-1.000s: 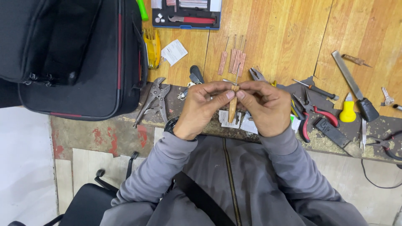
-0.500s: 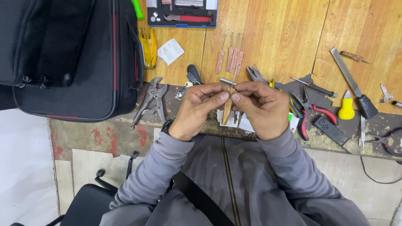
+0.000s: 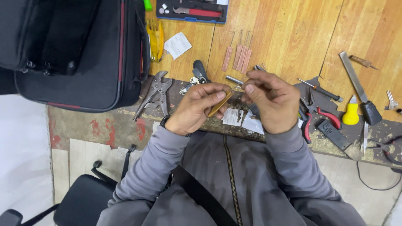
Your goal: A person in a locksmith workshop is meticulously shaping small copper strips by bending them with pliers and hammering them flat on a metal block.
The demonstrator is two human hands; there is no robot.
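My left hand [image 3: 197,106] is closed around the wooden handle of a small pick-like tool [image 3: 221,104], which slants up to the right. The thin metal tip meets a small silvery part [image 3: 239,86] pinched between the thumb and forefinger of my right hand [image 3: 271,100]. Both hands hover over the worn front edge of the wooden workbench [image 3: 289,33]. Several similar wooden-handled picks [image 3: 238,56] lie on the bench just behind my hands.
A large black bag [image 3: 71,46] fills the left of the bench. Locking pliers [image 3: 155,92], red-handled pliers [image 3: 320,117], a file with a black handle [image 3: 356,88], a yellow-handled tool [image 3: 351,113], a dark tool tray [image 3: 192,10] and paper slips lie around. A black chair [image 3: 79,196] stands below left.
My hands have drawn slightly apart and the wooden-handled tool has tilted from nearly upright to slanting, its tip now toward my right hand's fingers.
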